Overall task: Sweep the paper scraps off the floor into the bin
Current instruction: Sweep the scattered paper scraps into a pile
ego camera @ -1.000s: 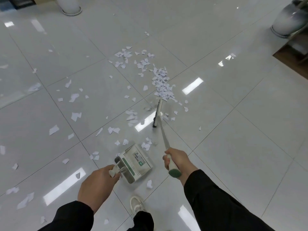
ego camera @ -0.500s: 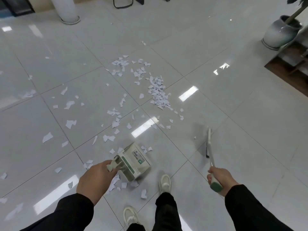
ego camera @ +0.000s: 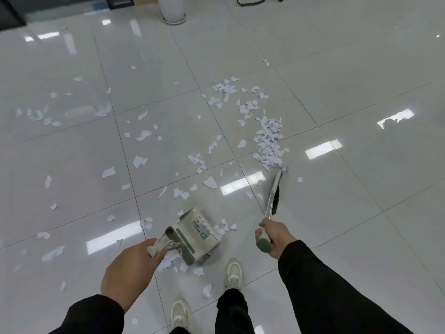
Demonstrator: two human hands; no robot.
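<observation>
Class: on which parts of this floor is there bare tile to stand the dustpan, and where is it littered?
Bare: tiles right of the broom and dense scrap heap, and far tiles before the white pot. Littered: ahead-left of the dustpan.

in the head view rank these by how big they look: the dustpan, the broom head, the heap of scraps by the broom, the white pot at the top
1. dustpan
2. heap of scraps
3. white pot, cut off by the frame's top edge and far from the camera, so its rank against the heap is unsure
4. broom head

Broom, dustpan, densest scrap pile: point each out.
broom (ego camera: pixel 274 191), head view, lower shaft beside the bristles
dustpan (ego camera: pixel 196 233), head view, top panel by the label
scrap pile (ego camera: pixel 269 143), head view, middle of the heap
</observation>
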